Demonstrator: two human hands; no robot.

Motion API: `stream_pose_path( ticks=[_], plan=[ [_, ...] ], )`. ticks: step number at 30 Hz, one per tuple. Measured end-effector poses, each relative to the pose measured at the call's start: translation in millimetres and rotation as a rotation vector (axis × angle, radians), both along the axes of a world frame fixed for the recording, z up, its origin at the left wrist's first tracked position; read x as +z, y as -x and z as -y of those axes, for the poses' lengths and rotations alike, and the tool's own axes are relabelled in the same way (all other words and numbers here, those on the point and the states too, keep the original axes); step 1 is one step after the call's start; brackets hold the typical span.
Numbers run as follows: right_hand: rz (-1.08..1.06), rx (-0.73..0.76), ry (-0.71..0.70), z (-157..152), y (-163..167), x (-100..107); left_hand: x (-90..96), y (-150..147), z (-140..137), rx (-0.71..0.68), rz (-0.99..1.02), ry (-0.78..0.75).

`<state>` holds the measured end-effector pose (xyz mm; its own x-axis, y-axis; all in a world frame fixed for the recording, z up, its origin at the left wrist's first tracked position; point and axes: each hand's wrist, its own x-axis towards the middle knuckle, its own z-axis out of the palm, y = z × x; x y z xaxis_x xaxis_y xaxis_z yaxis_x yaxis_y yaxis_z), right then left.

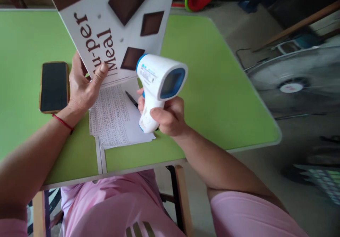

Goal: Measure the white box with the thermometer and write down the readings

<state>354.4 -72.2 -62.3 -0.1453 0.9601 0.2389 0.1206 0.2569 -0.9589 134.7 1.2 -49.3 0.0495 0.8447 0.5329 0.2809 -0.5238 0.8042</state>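
Right now my right hand point(170, 118) is wrapped around the grip of the infrared thermometer point(159, 84), fingers curled shut on the handle with the thumb laid across its front, so the tool sits wholly in that hand and above the green table point(217, 88). Its handle runs up from my fist and slightly to the left, and the head crosses that line, stretching left to right: the blue-ringed sensing end faces left, toward the box, while the blue-framed screen end faces right and a little toward me. My left hand point(83, 86) is nearer the white and brown box point(111, 28), which stands tilted just left of the thermometer's nose; the thumb presses on the printed face near its lower edge and the fingers reach behind it, so the hand is closed on the box loosely rather than clenched. Under both lies a stack of printed sheets point(114, 116) with a pen point(131, 99) on it, and a dark phone point(54, 86) rests flat beside my left wrist.
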Motion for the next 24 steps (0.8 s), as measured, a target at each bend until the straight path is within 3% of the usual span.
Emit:
stream_pose_path(
  ticks=[7,19,24],
  plan=[
    [-0.128,0.089,0.167,8.4,12.4,1.3,-3.5,2.7,-1.3,-0.037,-0.028,0.081],
    [-0.054,0.056,0.207,7.6,24.1,6.6,-13.4,7.0,-4.8,0.017,-0.122,0.028],
    [-0.080,0.044,0.233,5.4,27.9,4.9,-14.7,7.4,-6.9,0.007,-0.123,0.088]
  ],
)
